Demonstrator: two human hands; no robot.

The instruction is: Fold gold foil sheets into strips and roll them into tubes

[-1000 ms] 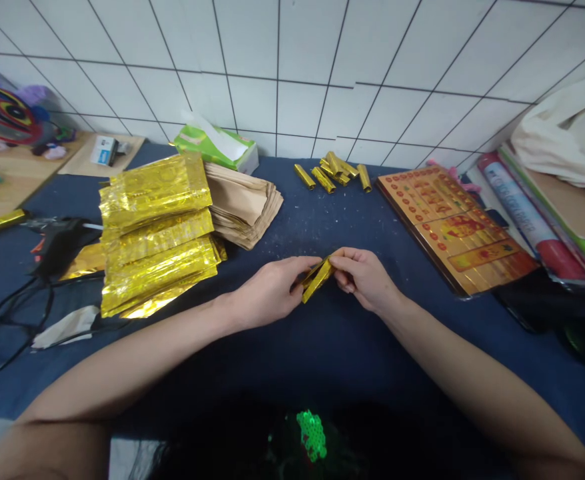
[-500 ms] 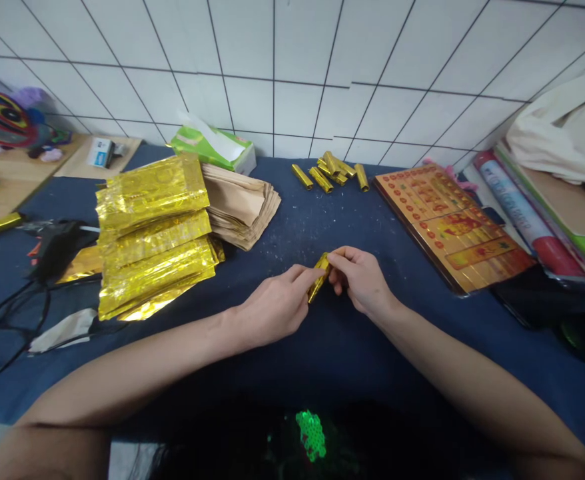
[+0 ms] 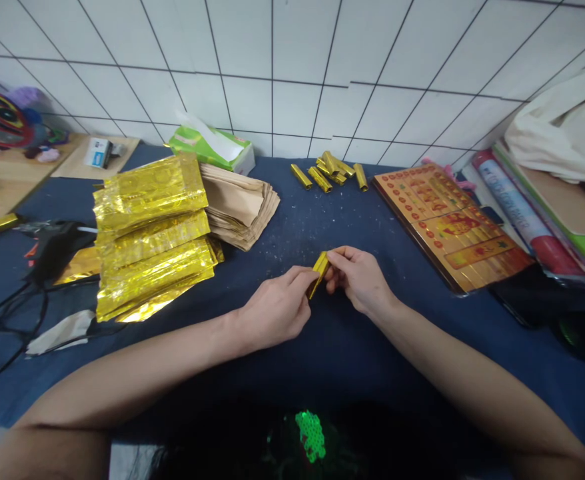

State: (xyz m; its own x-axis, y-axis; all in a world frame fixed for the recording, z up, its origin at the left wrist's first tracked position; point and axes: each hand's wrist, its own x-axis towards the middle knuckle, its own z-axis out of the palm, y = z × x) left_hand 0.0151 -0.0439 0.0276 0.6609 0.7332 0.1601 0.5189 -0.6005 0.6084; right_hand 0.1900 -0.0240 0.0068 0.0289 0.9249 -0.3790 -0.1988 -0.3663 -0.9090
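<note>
Between my two hands is a small gold foil roll (image 3: 318, 275), tilted over the dark blue cloth (image 3: 292, 227). My left hand (image 3: 277, 303) pinches its left side with thumb and fingers. My right hand (image 3: 361, 277) grips the roll near its upper end, fingers curled. Several finished-looking gold rolls (image 3: 330, 167) lie in a loose group by the tiled wall. To the left, a stack of gold foil sheets (image 3: 152, 240) overlaps a stack of brown paper (image 3: 240, 207).
A green tissue box (image 3: 212, 147) stands by the wall. At the left lie a black glue gun (image 3: 57, 250) with its cable and a white scrap (image 3: 65, 333). A red-gold printed pack (image 3: 452, 227) lies at the right, beside a clear-wrapped roll (image 3: 517, 207) and a white bag (image 3: 567, 133).
The gold roll between my fingers has turned slightly, and more of its surface shows. Both hands stay in nearly the same place, with small finger shifts.
</note>
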